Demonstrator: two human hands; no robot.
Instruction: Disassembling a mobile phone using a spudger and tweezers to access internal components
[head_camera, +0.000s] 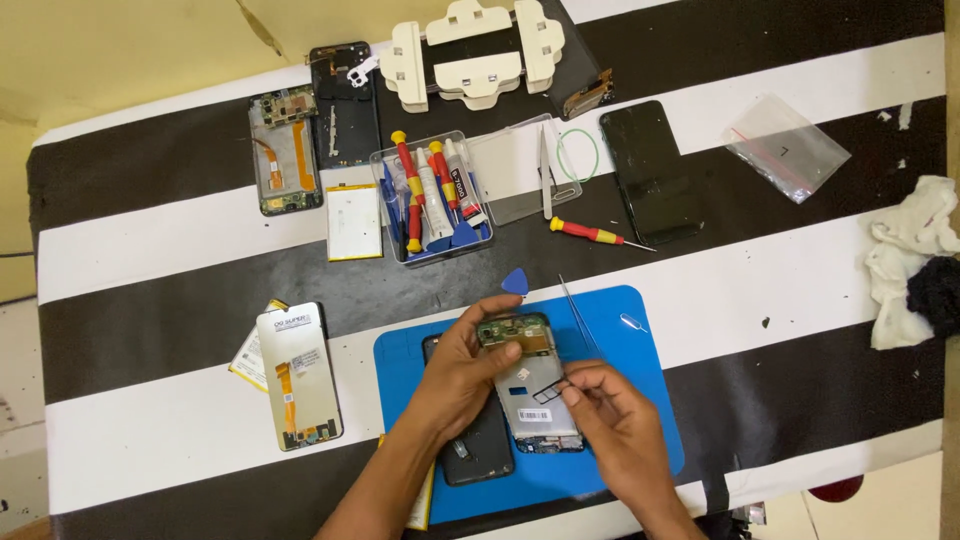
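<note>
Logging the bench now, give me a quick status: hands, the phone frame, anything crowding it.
Left hand holds opened phone frame over blue mat. Right hand pinches small card tray at frame's edge. Black phone lies beneath; tweezers beside.

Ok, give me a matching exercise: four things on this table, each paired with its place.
Things:
1. blue pick
2. clear bag
3. white cloth
4. loose screwdriver

Places:
A. right edge of the table
B. just above the blue mat
C. far right, on a white stripe near the top
D. beside the black phone back

Pairs: 1-B, 2-C, 3-A, 4-D
</note>
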